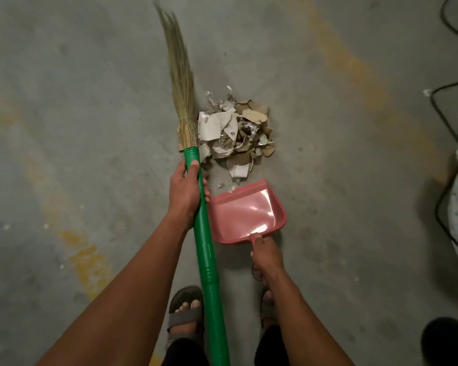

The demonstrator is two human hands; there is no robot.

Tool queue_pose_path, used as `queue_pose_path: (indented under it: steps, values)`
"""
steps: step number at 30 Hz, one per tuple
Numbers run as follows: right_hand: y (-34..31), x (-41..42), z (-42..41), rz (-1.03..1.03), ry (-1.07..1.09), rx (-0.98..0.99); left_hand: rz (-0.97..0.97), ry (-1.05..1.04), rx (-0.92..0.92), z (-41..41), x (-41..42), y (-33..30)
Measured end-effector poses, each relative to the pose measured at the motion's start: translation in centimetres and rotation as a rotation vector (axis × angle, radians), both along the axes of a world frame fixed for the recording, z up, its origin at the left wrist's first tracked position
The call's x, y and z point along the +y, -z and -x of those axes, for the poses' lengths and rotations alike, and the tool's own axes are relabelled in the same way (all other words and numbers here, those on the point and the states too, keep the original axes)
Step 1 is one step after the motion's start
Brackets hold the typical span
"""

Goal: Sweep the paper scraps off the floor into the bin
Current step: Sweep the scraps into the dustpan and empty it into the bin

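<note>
Left hand (186, 191) wrapped the green-handled straw broom (199, 207), right hand (266, 256) gripped the empty pink plastic dustpan (245, 215), torn paper-and-cardboard scrap pile (236, 133) just ahead of both, so probably next: brushing it in.

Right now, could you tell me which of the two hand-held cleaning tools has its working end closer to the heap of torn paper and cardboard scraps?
The pink plastic dustpan: its lip nearly meets the scrap heap, while the green-handled grass broom points its bristle tips far past it.
</note>
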State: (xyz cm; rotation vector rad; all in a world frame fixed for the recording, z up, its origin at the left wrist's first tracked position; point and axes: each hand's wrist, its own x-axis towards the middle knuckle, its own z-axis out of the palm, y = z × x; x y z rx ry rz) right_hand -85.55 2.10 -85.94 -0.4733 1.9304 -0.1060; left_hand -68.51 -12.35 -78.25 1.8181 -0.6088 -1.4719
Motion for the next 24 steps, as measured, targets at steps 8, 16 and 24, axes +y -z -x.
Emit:
queue_pose_path:
  steps: [8, 16, 24]
  values:
    - [3.7, -4.5, 1.7, -0.01, 0.021, 0.104, -0.004, 0.168, -0.014, 0.9, -3.9, 3.1]
    - [3.1, -5.3, 2.6, 0.094, 0.058, 0.097, 0.037, 0.273, -0.037, 4.1, -7.3, 3.3]
    - [2.0, -4.4, 4.4, 0.115, 0.135, 0.087, 0.009, 0.346, -0.083, 5.2, -8.0, 4.1]
